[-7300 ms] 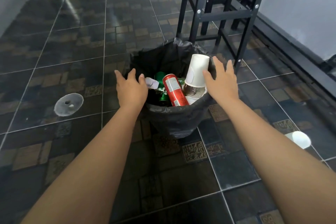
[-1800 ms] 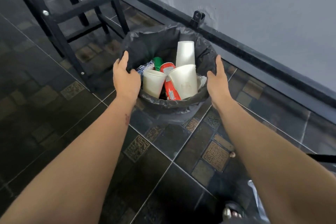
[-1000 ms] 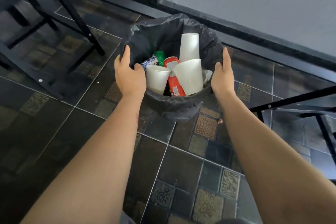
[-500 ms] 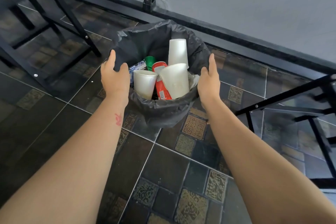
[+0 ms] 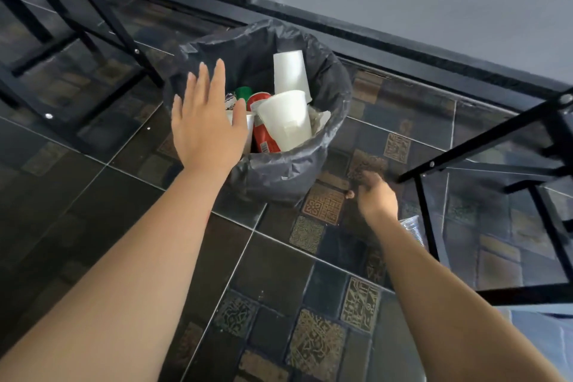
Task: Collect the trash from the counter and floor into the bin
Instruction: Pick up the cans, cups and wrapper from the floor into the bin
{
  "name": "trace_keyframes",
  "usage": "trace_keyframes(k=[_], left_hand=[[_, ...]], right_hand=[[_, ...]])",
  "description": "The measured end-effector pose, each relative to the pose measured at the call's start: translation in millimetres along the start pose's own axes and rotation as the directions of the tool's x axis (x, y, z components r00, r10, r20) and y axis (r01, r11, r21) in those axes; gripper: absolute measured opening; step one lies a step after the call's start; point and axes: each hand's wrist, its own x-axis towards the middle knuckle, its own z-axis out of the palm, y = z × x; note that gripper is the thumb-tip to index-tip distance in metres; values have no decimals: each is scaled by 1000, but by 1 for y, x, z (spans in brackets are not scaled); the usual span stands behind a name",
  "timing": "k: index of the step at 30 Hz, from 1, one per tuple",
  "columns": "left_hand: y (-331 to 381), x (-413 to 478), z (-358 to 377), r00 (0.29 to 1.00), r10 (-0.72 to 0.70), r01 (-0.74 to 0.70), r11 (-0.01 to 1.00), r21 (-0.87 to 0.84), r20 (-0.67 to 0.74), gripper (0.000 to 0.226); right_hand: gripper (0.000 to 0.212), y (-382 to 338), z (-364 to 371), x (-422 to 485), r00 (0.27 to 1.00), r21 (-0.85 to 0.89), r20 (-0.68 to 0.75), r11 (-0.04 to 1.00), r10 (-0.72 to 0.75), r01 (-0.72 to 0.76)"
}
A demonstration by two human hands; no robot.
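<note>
The bin (image 5: 279, 177), lined with a black bag, stands on the dark tiled floor by the wall. Inside it are two white foam cups (image 5: 286, 119), a red can (image 5: 263, 138) and a green can (image 5: 243, 92). My left hand (image 5: 206, 121) hovers flat over the bin's left rim, fingers spread, holding nothing. My right hand (image 5: 375, 195) is down at the floor just right of the bin, blurred, with its fingers curled beside a small brownish scrap (image 5: 349, 194). Whether it grips the scrap is unclear. A crushed clear plastic cup (image 5: 412, 226) lies on the floor behind my right forearm.
Black metal stool frames stand on both sides: one at the left (image 5: 102, 18), one at the right (image 5: 483, 149). A grey wall with a black skirting rail (image 5: 403, 43) runs behind the bin.
Both hands have left the bin's rim. The left one has lifted and opened flat above it. The right one has dropped to the floor beside the bin, by the small scrap.
</note>
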Motion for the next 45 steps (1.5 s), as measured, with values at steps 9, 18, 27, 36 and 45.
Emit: trace_keyframes(k=[9, 18, 27, 36, 45], left_hand=[[-3, -3, 1, 998, -59, 59, 997, 54, 7, 56], [-3, -3, 3, 995, -100, 100, 995, 22, -14, 58], [-2, -5, 1, 995, -97, 97, 995, 7, -3, 53], [-8, -14, -10, 998, 3, -1, 1000, -31, 60, 50], [-11, -18, -11, 990, 72, -82, 994, 76, 121, 55]], right_hand=[[45, 16, 48, 16, 989, -295, 68, 944, -134, 148], [24, 30, 52, 12, 993, -246, -36, 964, -111, 99], [19, -36, -14, -10, 859, 263, -493, 918, -137, 297], [27, -142, -52, -34, 663, -44, -425, 746, -616, 665], [41, -116, -39, -36, 733, -50, -305, 779, -608, 626]])
